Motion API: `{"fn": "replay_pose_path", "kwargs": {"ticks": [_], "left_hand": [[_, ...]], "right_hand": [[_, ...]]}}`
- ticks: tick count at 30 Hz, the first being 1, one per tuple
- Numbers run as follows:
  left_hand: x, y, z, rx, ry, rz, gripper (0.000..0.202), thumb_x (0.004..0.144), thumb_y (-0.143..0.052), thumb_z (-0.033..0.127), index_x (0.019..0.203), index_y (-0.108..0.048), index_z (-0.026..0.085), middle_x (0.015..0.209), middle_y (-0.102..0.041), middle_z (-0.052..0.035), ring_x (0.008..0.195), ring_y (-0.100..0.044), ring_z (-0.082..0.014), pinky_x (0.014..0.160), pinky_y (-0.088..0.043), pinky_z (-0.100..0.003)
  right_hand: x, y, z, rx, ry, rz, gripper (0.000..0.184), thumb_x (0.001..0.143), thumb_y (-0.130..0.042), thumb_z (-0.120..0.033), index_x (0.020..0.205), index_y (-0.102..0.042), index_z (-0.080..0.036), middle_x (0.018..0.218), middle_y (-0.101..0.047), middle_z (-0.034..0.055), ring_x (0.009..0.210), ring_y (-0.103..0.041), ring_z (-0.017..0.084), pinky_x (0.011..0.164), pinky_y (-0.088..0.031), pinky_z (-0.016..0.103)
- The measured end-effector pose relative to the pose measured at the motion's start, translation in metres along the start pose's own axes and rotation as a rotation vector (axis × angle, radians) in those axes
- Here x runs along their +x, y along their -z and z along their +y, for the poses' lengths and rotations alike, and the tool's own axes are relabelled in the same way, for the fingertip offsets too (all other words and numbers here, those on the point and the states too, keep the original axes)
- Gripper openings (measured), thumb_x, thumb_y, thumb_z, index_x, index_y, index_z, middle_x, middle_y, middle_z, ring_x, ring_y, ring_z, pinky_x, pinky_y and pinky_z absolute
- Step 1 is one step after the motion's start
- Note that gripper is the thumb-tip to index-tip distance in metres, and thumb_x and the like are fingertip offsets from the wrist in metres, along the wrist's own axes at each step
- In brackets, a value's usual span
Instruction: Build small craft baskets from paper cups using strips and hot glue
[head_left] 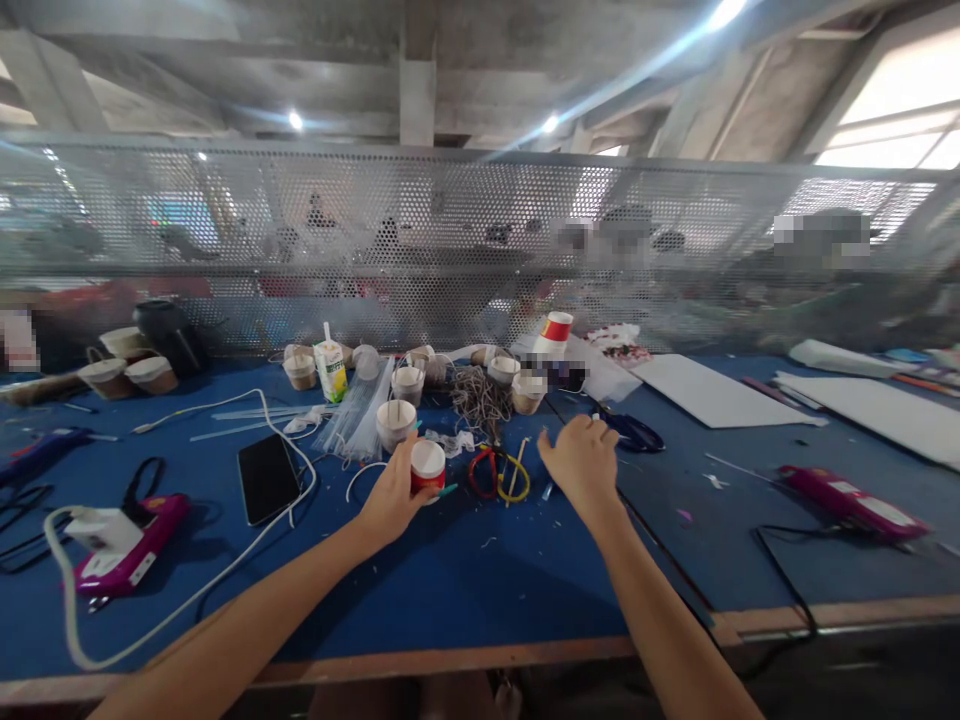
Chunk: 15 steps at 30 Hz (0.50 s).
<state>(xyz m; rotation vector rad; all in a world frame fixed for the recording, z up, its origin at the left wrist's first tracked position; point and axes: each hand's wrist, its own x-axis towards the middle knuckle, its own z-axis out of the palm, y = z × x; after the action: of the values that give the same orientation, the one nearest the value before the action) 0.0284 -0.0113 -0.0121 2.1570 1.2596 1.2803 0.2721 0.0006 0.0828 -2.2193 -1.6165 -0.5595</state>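
Observation:
My left hand (391, 497) is closed round a small red-and-white cup (427, 462), just above the blue tabletop. A teal tip shows by its fingers; I cannot make out what it belongs to. My right hand (583, 462) is over the table with its thumb apart from the bent fingers, and no thing shows in it. Between the hands lie scissors (513, 484) with red and yellow handles. A pale cup (396, 424) stands just behind my left hand. Beyond my right hand lies a dark blue tool (637, 432).
A phone (268, 480) and white cable lie left, near a purple power strip (135, 550). Clear plastic sticks (360, 405), tangled brown cord (484, 400), several small cups and a drink carton (330, 370) are behind. White boards (731, 388) and another power strip (855, 500) lie right. A perforated metal screen (450, 230) closes the back.

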Motion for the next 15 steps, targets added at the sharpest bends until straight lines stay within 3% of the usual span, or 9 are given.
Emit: {"fn": "replay_pose_path", "kwargs": {"ticks": [4, 6, 10, 15], "left_hand": [[0.002, 0.0, 0.0, -0.083, 0.05, -0.015, 0.079, 0.073, -0.06, 0.027, 0.136, -0.014, 0.017, 0.132, -0.04, -0.0164, 0.126, -0.037, -0.0279, 0.106, -0.026, -0.047], [0.003, 0.0, 0.001, -0.139, 0.096, -0.044, 0.089, 0.067, -0.066, 0.026, 0.136, -0.012, 0.016, 0.132, -0.04, -0.0166, 0.124, -0.039, -0.0284, 0.105, -0.028, -0.046], [0.005, 0.003, 0.005, -0.22, 0.185, -0.076, 0.088, 0.06, -0.071, 0.023, 0.132, -0.021, 0.014, 0.127, -0.044, -0.0153, 0.117, -0.046, -0.0277, 0.101, -0.033, -0.045], [0.009, 0.006, 0.009, -0.41, 0.262, -0.058, 0.066, 0.061, -0.071, 0.026, 0.118, -0.038, 0.015, 0.109, -0.056, -0.0094, 0.098, -0.056, -0.0221, 0.089, -0.044, -0.04]], "right_hand": [[-0.01, 0.007, 0.035, -0.055, 0.006, -0.472, 0.046, 0.067, -0.058, -0.028, 0.105, -0.047, -0.003, 0.102, -0.049, 0.0222, 0.102, -0.046, 0.036, 0.07, -0.042, 0.038], [-0.014, 0.003, 0.048, -0.092, 0.03, -0.586, 0.047, 0.063, -0.059, -0.02, 0.106, -0.047, -0.006, 0.107, -0.048, 0.0199, 0.103, -0.047, 0.036, 0.071, -0.042, 0.039], [-0.018, -0.006, 0.053, -0.135, 0.043, -0.478, 0.034, 0.073, -0.047, -0.017, 0.105, -0.047, -0.007, 0.104, -0.053, 0.0186, 0.101, -0.051, 0.035, 0.074, -0.041, 0.045], [-0.008, -0.004, 0.056, 0.072, -0.02, -0.405, 0.026, 0.076, -0.039, -0.019, 0.095, -0.054, -0.009, 0.083, -0.063, 0.0171, 0.081, -0.061, 0.03, 0.065, -0.043, 0.036]]}}
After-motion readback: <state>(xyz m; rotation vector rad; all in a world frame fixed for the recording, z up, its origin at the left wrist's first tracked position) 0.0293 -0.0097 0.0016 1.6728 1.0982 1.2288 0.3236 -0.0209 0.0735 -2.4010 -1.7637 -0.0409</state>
